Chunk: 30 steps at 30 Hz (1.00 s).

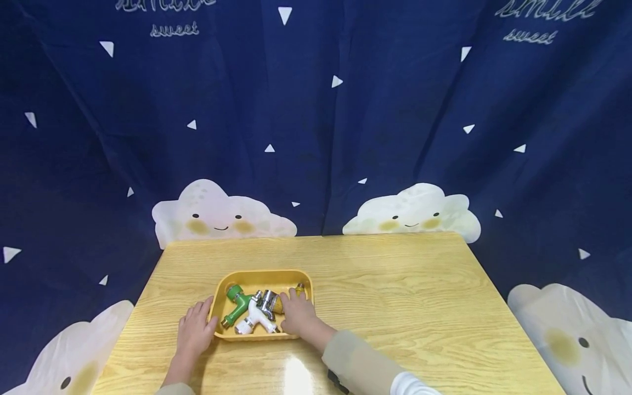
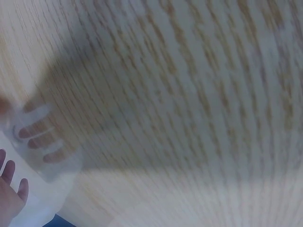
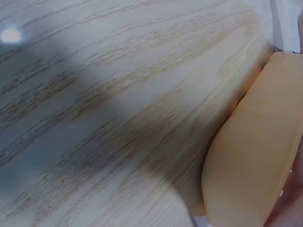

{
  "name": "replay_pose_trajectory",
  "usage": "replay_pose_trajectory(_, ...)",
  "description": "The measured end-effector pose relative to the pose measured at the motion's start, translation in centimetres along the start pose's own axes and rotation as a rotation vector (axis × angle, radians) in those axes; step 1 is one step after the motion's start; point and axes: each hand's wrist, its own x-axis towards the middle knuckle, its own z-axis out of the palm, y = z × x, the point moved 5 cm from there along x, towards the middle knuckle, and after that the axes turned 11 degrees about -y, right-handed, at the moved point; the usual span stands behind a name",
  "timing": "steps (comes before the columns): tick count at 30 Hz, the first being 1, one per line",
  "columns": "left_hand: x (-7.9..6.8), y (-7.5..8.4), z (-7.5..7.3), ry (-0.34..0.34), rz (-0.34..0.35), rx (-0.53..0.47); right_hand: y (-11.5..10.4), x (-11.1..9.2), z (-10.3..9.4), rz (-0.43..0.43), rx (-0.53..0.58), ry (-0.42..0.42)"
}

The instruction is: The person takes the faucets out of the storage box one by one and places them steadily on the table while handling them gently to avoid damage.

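A yellow plastic tray (image 1: 264,337) stands on the table with several taps in it. A green tap (image 1: 242,303) lies at the left, a white tap (image 1: 257,314) at the front middle, and a chrome tap (image 1: 267,302) just behind it. My right hand (image 1: 298,315) reaches over the tray's right side and grips a yellow tap (image 1: 278,305), whose middle is hidden under the fingers. Outside the left wall is my left hand (image 1: 195,329), its fingers loosely extended and its thumb against the rim. The left wrist view shows fingertips (image 2: 8,172) at its lower left.
The wooden table (image 1: 395,307) extends right of the tray and behind it. A dark blue curtain (image 1: 316,109) with printed clouds hangs beyond the table's far edge. A dark object (image 1: 338,381) shows under the right sleeve (image 1: 357,359).
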Motion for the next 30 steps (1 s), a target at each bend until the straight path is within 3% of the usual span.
replay_pose_trajectory(14,0.06,-0.04,0.10,0.017,-0.004,-0.010,-0.10,0.36,0.28,0.057,-0.027,-0.059)
replay_pose_trajectory(30,0.11,-0.11,0.21,0.028,-0.009,-0.012,-0.10,0.59,0.47,0.015,0.045,-0.016)
